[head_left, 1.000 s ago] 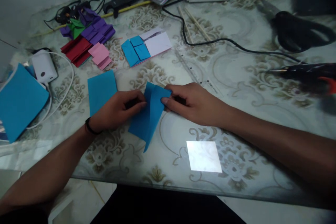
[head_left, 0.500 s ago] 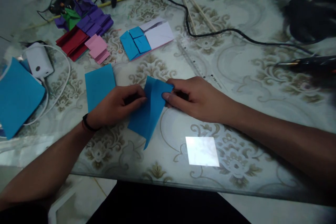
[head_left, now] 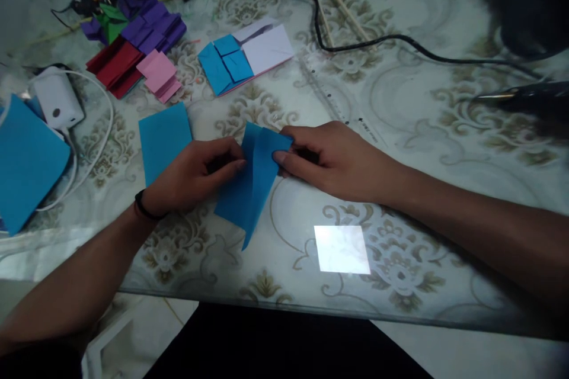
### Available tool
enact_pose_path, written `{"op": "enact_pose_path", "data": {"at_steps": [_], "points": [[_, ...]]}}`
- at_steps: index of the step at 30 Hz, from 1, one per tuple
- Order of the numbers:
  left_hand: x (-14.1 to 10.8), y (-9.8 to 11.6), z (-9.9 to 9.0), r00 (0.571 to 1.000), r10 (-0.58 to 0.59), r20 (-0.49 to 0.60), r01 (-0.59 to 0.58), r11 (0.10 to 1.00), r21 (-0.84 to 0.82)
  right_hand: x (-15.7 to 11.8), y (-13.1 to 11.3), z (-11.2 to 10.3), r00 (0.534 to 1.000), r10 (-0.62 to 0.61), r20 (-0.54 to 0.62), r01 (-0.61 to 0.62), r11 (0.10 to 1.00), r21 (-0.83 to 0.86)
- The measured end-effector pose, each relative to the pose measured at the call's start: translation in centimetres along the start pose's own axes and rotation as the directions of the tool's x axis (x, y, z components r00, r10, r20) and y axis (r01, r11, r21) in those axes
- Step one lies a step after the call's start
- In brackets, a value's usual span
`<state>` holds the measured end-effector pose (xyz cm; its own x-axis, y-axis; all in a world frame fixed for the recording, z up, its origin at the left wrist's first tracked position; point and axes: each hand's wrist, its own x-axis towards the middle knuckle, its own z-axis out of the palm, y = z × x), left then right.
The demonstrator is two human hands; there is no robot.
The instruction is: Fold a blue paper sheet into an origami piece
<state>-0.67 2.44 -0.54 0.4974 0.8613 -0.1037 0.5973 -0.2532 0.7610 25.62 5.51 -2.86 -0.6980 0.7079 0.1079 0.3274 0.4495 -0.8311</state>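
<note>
A folded piece of blue paper [head_left: 255, 180] is held between my two hands, its lower tip pointing towards the table's front edge. My left hand [head_left: 200, 172] pinches its left side, thumb and forefinger together. On the upper right corner, the thumb and fingers of my right hand [head_left: 329, 160] are closed; the fingers underneath are partly hidden. Another blue sheet [head_left: 164, 136] lies flat on the table, partly behind my left hand.
Purple [head_left: 153, 26], red [head_left: 114, 66] and pink folded papers [head_left: 160, 76] lie at the upper left. Beyond my hands are a blue-and-white folded piece [head_left: 269, 50], a clear ruler [head_left: 329, 95], two sticks and a black cable [head_left: 400, 38]. A soldering-iron-like tool [head_left: 524, 96] lies right.
The view has shifted slightly, so the things on the table appear a little higher and further left. Both hands keep their hold on the blue paper, which looks nearly the same.
</note>
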Motion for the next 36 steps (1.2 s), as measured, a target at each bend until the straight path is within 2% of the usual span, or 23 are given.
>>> {"op": "enact_pose_path", "data": {"at_steps": [24, 31, 36], "points": [[0.0, -0.2, 0.19, 0.997, 0.07, -0.016, -0.07, 0.997, -0.02, -0.09, -0.03, -0.02, 1.0, 0.011, 0.001, -0.011, 1.0, 0.004], [-0.08, -0.09, 0.09, 1.0, 0.026, 0.008, -0.025, 1.0, -0.011, 0.07, 0.0, 0.02, 1.0, 0.009, 0.005, -0.01, 1.0, 0.014], [-0.03, 0.05, 0.03, 0.999, 0.042, 0.001, -0.042, 0.999, 0.002, 0.18, 0.08, 0.09, 1.0, 0.002, 0.019, -0.002, 1.0, 0.03]]}}
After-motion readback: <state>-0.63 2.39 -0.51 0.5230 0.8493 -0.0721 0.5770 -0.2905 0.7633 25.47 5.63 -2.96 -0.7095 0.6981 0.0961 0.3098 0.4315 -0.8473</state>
